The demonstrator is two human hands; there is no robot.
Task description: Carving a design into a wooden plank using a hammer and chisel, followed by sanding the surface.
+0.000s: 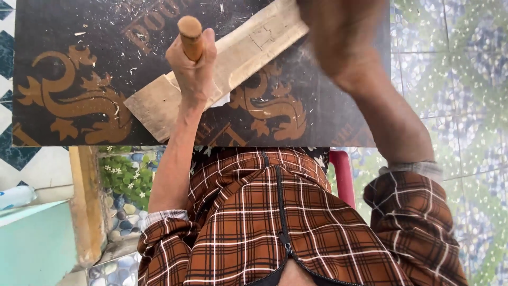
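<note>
Under both hands: wooden plank (222, 69) on board (63, 63).

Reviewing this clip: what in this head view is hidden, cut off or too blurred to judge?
- Right hand: motion-blurred and cut by the top edge; what it holds cannot be told.
- Wooden handle in the left hand: its working end is hidden behind the fist.
- Wooden plank: its far end is covered by the blurred hand.
- Pencil marks on the plank: too faint to make out.

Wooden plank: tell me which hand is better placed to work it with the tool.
Left, probably. The left hand grips the wooden-handled tool right over the wooden plank; the right hand is blurred at its far end, no tool visible.
</note>
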